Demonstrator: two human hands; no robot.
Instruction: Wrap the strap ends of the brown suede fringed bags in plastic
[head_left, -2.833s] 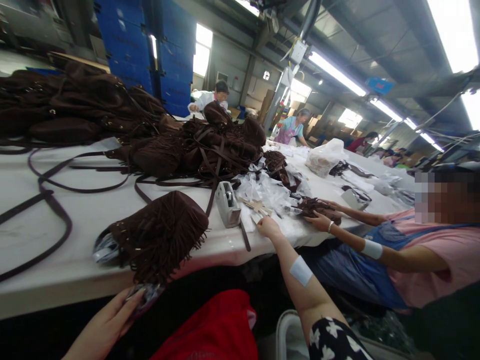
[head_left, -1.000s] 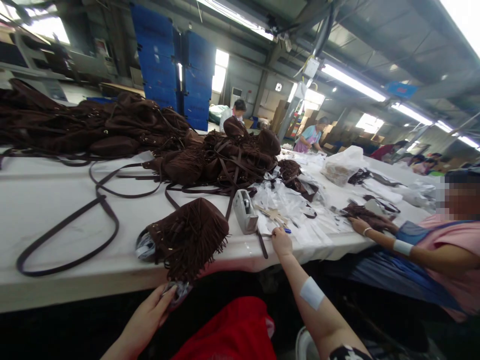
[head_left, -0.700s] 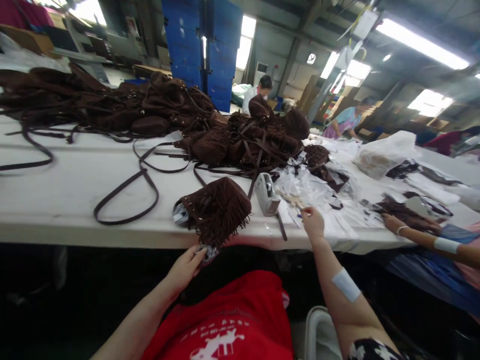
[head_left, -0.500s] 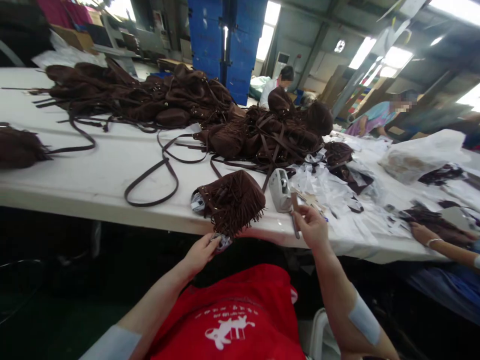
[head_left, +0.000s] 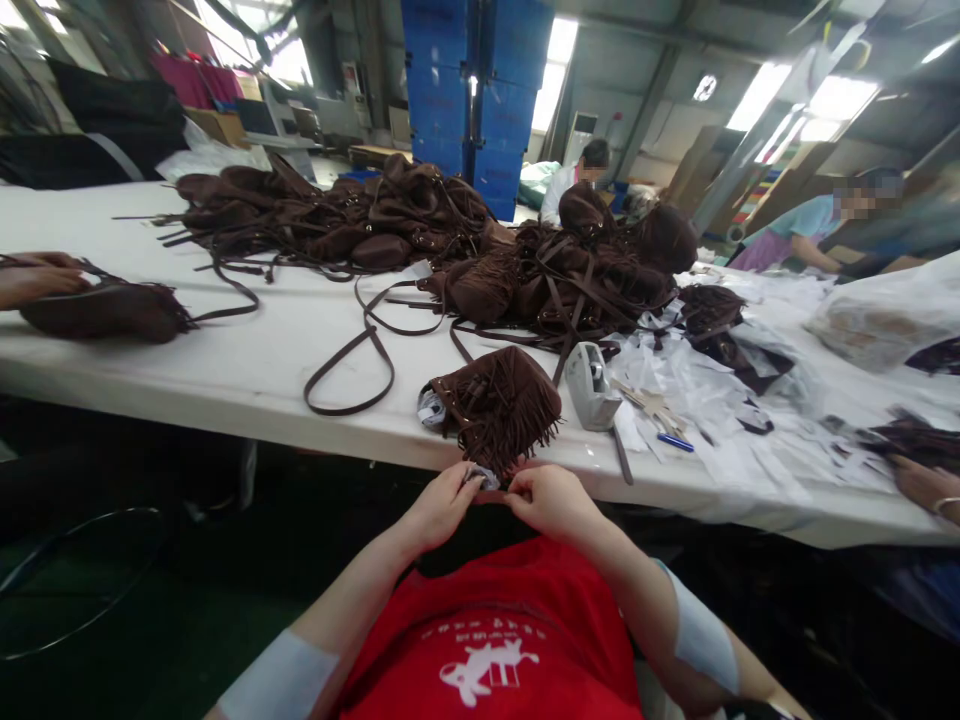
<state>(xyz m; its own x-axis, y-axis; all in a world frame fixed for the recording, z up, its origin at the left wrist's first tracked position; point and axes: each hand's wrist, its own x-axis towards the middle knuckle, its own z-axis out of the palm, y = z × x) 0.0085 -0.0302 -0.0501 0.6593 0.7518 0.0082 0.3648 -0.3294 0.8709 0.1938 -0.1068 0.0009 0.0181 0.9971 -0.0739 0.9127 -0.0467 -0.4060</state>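
Note:
A brown fringed bag [head_left: 506, 400] lies at the table's front edge, with grey-white wrapping at its left end. Just below it, my left hand [head_left: 444, 503] pinches a wrapped grey piece hanging from the bag. My right hand [head_left: 551, 500] is closed beside it, gripping the end of a small brown strip [head_left: 491, 496] that reaches toward my left fingers. A grey tape dispenser [head_left: 592, 388] stands right of the bag, with a flat metal tool [head_left: 623, 455] beside it.
A long heap of brown bags [head_left: 480, 240] fills the back of the white table [head_left: 277, 390]. Paper scraps [head_left: 720, 430] and a blue pen [head_left: 676, 441] lie right. Another person's hand [head_left: 45, 278] touches a bag at far left; a co-worker's hand [head_left: 926, 485] is at far right.
My right hand has moved left from beside the dispenser to my left hand, carrying the brown strip. The view has shifted, and another person's hand has appeared on the far-left bag.

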